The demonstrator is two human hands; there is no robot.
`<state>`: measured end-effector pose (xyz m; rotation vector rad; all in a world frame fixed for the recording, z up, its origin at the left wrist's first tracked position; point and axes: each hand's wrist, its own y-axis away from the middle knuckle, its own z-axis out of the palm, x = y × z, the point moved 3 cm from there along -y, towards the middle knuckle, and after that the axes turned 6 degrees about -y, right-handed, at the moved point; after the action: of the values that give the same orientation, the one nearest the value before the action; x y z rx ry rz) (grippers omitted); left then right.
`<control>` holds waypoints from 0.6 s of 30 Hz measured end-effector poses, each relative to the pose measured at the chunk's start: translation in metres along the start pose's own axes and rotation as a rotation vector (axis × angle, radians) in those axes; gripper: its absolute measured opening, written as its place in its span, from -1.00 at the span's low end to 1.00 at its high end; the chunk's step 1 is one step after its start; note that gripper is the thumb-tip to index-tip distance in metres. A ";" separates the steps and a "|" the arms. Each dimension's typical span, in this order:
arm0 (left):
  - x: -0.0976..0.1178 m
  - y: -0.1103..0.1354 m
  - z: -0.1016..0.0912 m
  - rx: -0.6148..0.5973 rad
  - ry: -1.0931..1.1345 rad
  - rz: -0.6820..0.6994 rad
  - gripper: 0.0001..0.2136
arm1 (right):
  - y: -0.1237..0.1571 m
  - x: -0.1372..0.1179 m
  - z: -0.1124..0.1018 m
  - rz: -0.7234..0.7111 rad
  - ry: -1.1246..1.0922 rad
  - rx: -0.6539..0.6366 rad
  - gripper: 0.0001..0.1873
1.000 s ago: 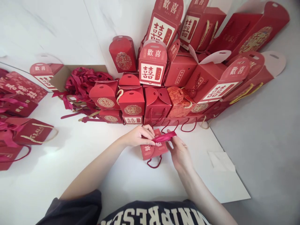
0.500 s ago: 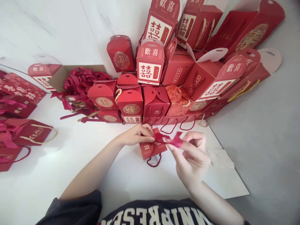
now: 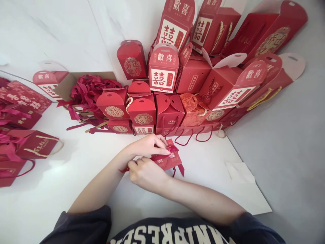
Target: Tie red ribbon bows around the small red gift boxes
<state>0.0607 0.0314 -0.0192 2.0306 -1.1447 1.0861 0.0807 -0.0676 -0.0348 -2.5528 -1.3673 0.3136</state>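
A small red gift box (image 3: 175, 161) with gold characters stands on the white table in front of me, a dark red cord handle on its near side. Over its top runs a crimson ribbon (image 3: 181, 169), one end hanging down at the right. My left hand (image 3: 153, 145) pinches the ribbon at the top of the box, thumb and fingers together. Crossed in front of the left wrist, my right hand (image 3: 147, 173) is closed in a fist. A ribbon tip pokes out to the left of that fist, and the right hand partly hides the box.
Behind the box rises a stack of red gift boxes (image 3: 143, 115) with rope handles. At its left stands an open cardboard box (image 3: 66, 84) heaped with crimson ribbons (image 3: 92, 89). More ribbon-topped boxes (image 3: 40, 144) sit at far left. A pale sheet (image 3: 240, 173) lies at right.
My right hand has swung from the right of the box to the left, across my left wrist, pulling the ribbon along. The left hand stays at the box top.
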 end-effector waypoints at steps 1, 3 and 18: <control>0.001 0.000 0.000 0.011 -0.022 -0.003 -0.79 | 0.000 0.001 0.002 0.011 0.006 -0.028 -0.79; 0.001 0.001 0.001 0.023 -0.052 -0.002 -0.82 | 0.002 0.003 0.000 -0.016 -0.047 -0.028 -0.81; 0.032 0.016 -0.002 0.152 -0.367 0.051 -0.82 | 0.093 0.123 -0.046 0.547 -1.029 0.334 -0.70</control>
<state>0.0553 0.0120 0.0106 2.4026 -1.3313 0.8672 0.2340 -0.0200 -0.0291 -2.4410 -0.6306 1.9495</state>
